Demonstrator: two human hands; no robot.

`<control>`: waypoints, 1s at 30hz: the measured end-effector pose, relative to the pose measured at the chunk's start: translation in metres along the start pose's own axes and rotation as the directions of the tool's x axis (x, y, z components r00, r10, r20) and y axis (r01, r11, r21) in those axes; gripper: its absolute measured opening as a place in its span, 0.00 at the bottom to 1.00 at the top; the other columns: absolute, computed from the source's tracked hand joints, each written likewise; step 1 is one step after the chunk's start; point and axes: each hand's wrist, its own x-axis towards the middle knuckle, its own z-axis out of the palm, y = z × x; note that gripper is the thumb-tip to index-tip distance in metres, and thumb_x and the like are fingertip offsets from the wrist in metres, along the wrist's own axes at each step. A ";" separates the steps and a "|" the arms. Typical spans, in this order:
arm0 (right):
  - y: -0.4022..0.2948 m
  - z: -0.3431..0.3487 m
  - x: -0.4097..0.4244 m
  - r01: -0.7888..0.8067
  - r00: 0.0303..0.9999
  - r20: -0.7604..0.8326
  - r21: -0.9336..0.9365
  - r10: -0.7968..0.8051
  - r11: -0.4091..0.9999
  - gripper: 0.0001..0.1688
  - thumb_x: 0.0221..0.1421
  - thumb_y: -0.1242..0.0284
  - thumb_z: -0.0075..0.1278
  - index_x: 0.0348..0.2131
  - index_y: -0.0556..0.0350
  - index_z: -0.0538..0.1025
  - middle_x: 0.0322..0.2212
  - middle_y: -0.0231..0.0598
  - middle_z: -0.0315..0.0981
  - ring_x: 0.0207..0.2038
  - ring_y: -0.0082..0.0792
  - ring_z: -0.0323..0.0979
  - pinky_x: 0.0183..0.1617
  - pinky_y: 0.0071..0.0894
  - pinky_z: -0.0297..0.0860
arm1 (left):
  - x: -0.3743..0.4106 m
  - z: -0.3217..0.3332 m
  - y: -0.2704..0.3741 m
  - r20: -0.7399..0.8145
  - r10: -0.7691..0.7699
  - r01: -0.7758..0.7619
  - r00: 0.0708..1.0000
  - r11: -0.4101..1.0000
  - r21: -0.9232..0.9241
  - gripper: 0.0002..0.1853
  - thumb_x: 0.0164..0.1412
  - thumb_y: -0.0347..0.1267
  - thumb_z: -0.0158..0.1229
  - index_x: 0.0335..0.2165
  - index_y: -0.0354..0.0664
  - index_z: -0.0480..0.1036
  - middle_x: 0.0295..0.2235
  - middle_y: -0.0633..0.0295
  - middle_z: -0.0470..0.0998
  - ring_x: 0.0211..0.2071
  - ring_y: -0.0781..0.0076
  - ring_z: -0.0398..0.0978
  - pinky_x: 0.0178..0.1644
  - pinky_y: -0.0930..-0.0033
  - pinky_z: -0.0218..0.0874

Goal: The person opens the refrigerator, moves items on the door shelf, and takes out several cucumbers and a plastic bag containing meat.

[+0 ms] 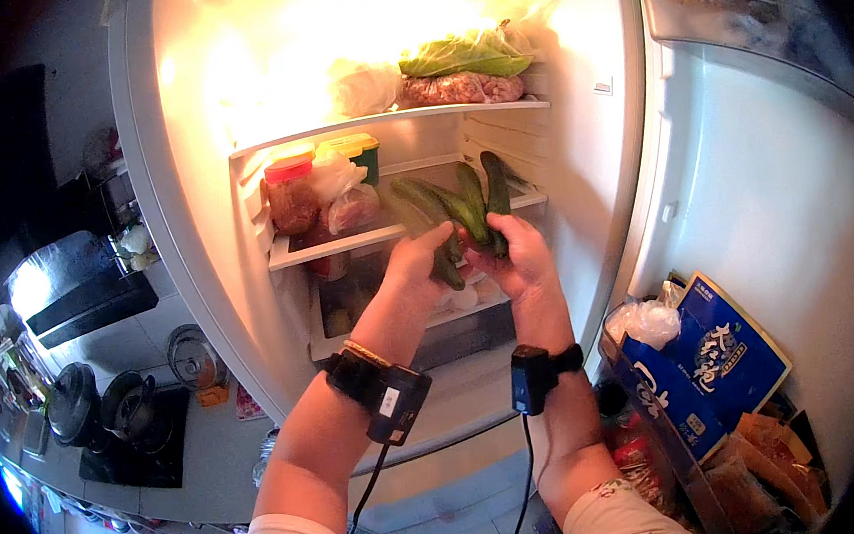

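Observation:
Both of my hands reach into an open, lit refrigerator (584, 142) and grip a bunch of several green cucumbers (459, 203). My left hand (424, 258) is closed around the cucumbers on the left side, one of which is blurred. My right hand (518, 256) holds the upright ones on the right, its thumb over the front of a dark cucumber (496, 186). The cucumbers are raised in front of the middle shelf (335, 245). My palms and the fingers behind the cucumbers are partly hidden. A strapped black device with a cable sits on each wrist.
On the middle shelf's left stand a red-lidded jar (292, 198), plastic bags (351, 205) and a yellow-lidded container (358, 152). Bagged leafy greens (467, 54) lie on bagged reddish food (462, 89) above. Blue packages (723, 349) fill the door bin at right. A cooktop (136, 440) with pots is at left.

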 end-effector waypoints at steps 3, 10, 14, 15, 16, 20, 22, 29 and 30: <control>0.016 0.022 -0.028 0.126 0.978 -0.151 -0.123 -0.144 0.984 0.22 0.50 0.74 0.41 0.47 0.56 0.63 0.31 0.41 0.71 0.25 0.32 0.71 0.19 0.25 0.65 | -0.031 0.015 -0.002 0.013 0.108 -0.109 0.994 0.990 0.093 0.13 0.57 0.26 0.47 0.43 0.37 0.64 0.39 0.54 0.71 0.36 0.61 0.72 0.35 0.58 0.67; 0.068 0.035 -0.114 0.256 0.945 -0.077 -0.430 -0.318 0.866 0.39 0.45 0.75 0.42 0.58 0.45 0.51 0.30 0.29 0.65 0.21 0.18 0.60 0.16 0.15 0.55 | -0.096 -0.014 -0.017 0.113 0.062 -0.080 0.992 0.983 0.164 0.24 0.50 0.23 0.53 0.47 0.37 0.61 0.40 0.53 0.70 0.38 0.60 0.72 0.40 0.58 0.67; 0.072 0.048 -0.146 0.182 0.955 -0.114 -0.503 -0.274 0.845 0.40 0.44 0.75 0.42 0.57 0.48 0.52 0.30 0.30 0.65 0.23 0.17 0.61 0.17 0.14 0.56 | -0.121 -0.022 -0.010 0.152 -0.060 0.047 0.987 0.995 0.085 0.24 0.49 0.23 0.53 0.47 0.36 0.61 0.38 0.51 0.71 0.35 0.59 0.73 0.37 0.57 0.68; 0.073 0.048 -0.156 0.146 0.962 -0.132 -0.492 -0.239 0.858 0.40 0.43 0.76 0.42 0.57 0.49 0.51 0.30 0.29 0.65 0.23 0.17 0.62 0.17 0.14 0.56 | -0.129 -0.027 -0.013 0.162 -0.086 0.073 0.983 0.993 0.089 0.23 0.49 0.23 0.53 0.47 0.36 0.61 0.38 0.51 0.71 0.34 0.59 0.73 0.37 0.57 0.68; 0.077 0.050 -0.165 0.109 0.967 -0.149 -0.481 -0.204 0.870 0.40 0.43 0.76 0.41 0.57 0.50 0.51 0.30 0.29 0.65 0.23 0.17 0.62 0.17 0.13 0.56 | -0.136 -0.032 -0.016 0.171 -0.112 0.097 0.979 0.991 0.094 0.23 0.49 0.23 0.53 0.46 0.35 0.61 0.37 0.51 0.71 0.34 0.59 0.73 0.36 0.58 0.68; 0.104 0.058 -0.191 0.283 0.928 -0.060 -0.530 -0.368 0.799 0.40 0.42 0.79 0.42 0.57 0.54 0.51 0.33 0.32 0.64 0.30 0.20 0.63 0.25 0.17 0.60 | -0.159 -0.050 -0.024 0.233 -0.126 0.082 0.964 0.978 0.190 0.24 0.47 0.21 0.53 0.46 0.35 0.61 0.36 0.53 0.71 0.32 0.59 0.73 0.34 0.59 0.68; 0.114 0.064 -0.212 0.309 0.904 -0.037 -0.632 -0.425 0.711 0.39 0.42 0.81 0.41 0.56 0.58 0.51 0.40 0.38 0.63 0.41 0.26 0.63 0.40 0.22 0.63 | -0.179 -0.061 -0.031 0.263 -0.092 0.037 0.960 0.978 0.206 0.25 0.45 0.19 0.52 0.45 0.35 0.61 0.35 0.55 0.71 0.33 0.61 0.73 0.35 0.61 0.68; 0.180 0.090 -0.323 0.431 0.871 0.158 -0.701 -0.466 0.568 0.36 0.42 0.84 0.41 0.53 0.62 0.52 0.43 0.39 0.58 0.46 0.30 0.60 0.51 0.29 0.59 | -0.303 -0.111 -0.053 0.396 -0.057 -0.085 0.916 0.939 0.333 0.37 0.43 0.19 0.58 0.54 0.40 0.55 0.44 0.62 0.68 0.45 0.70 0.66 0.48 0.69 0.59; 0.170 0.116 -0.327 0.513 0.843 0.289 -0.683 -0.454 0.519 0.35 0.41 0.85 0.41 0.52 0.60 0.54 0.43 0.39 0.60 0.46 0.31 0.62 0.49 0.30 0.61 | -0.320 -0.115 -0.048 0.435 -0.023 -0.076 0.900 0.975 0.209 0.39 0.43 0.19 0.59 0.55 0.40 0.53 0.46 0.62 0.66 0.47 0.71 0.64 0.50 0.69 0.57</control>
